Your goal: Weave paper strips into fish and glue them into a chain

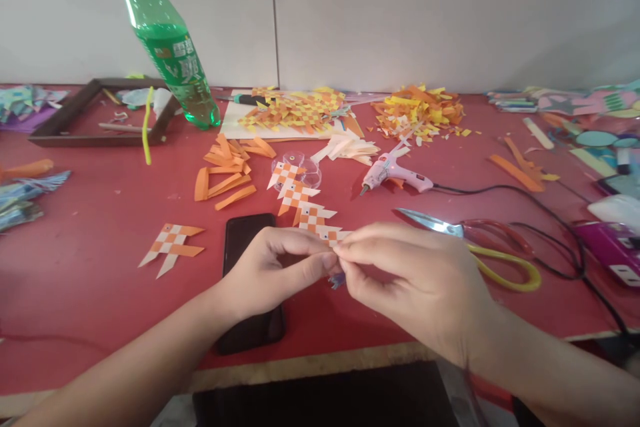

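Observation:
My left hand (283, 270) and my right hand (415, 273) meet over the front of the red table, fingertips pinched together. What they hold between them is hidden by the fingers. A small bluish object (337, 279) shows just below the fingertips; I cannot tell if it is held. Just beyond the hands, several woven orange-and-white paper fish (297, 197) lie in an overlapping row, the nearest partly covered by my fingers. Another woven paper fish (173, 243) lies apart on the left. A black phone (250, 233) is partly under my left hand.
A pink glue gun (395, 173) and its cord lie right of centre, near scissors (505, 260) with red and yellow handles. Orange paper strips (227, 170), white strips (347, 147) and a scrap pile (420, 113) lie behind. A green bottle (167, 47) stands by a dark frame (95, 141).

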Motion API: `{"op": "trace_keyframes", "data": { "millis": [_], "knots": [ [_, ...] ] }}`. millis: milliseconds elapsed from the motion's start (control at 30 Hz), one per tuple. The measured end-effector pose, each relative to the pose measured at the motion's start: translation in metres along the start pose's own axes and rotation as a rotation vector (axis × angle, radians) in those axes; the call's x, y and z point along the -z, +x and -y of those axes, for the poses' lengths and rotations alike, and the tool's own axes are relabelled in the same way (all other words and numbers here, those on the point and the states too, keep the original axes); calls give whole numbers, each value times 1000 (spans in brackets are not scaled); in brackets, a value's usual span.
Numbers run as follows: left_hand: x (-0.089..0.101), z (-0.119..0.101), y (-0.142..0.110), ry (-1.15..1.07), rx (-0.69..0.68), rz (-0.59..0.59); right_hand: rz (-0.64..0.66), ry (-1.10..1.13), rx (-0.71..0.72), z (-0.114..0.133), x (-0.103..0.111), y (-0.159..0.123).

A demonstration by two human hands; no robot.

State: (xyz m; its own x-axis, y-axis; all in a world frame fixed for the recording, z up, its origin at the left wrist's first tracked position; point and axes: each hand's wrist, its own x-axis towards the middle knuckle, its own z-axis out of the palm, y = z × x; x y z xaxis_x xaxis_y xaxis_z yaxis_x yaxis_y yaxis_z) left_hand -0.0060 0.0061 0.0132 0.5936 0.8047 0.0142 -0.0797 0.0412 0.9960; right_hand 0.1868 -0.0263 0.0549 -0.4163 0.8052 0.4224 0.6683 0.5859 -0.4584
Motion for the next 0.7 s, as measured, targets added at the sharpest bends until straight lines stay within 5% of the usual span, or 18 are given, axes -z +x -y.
{"op": "trace_keyframes", "data": {
  "millis": [133,367,700],
  "knots": [
    [0,1,-1,48,-44,-35,0,37,-37,2,-4,-4],
    [-3,0,-1,138,-94,-137,95,702,-492,3,-15,-9],
    [-7,0,-3,210,-110,-173,7,449,-389,-2,-21,-14]
  ]
}}
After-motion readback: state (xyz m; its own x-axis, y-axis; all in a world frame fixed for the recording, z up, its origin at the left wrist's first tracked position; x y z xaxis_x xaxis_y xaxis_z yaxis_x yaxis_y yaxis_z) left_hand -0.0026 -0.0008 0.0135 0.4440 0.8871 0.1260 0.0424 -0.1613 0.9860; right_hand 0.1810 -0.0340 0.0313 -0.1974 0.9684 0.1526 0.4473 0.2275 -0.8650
